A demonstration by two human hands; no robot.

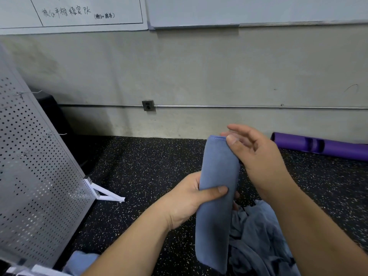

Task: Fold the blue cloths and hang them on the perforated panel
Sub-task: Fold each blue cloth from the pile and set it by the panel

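Nearest, bottom left: a bit of blue fabric [79,261], cut off by the frame edge and by the left forearm; we cannot tell whether it is folded.

Lower right: a loose pile [258,232] of blue cloths on the floor [149,156], crumpled and partly hidden behind both forearms. We cannot count how many.

Centre: one cloth [216,196], folded into a long narrow strip, is held upright in the air above the pile, well apart from the panel. The left hand [191,198] grips it around the middle, thumb across the front, fingers hidden behind the fabric. The right hand [256,154] pinches the top right corner, thumb on the front and one fingertip showing behind the edge. Its other fingers are spread loose and slightly blurred.

Left: the panel [39,176] stands tilted on a white foot [105,193], its top and left side out of frame. Thin wire hooks [57,134] stick out of it; none carries a cloth.

Far right: a purple roll [328,146] lies on the floor by the wall, its end cut off.

On the wall are a socket [148,105], a whiteboard [258,10] and a handwritten sheet [79,12], both cropped at the top.
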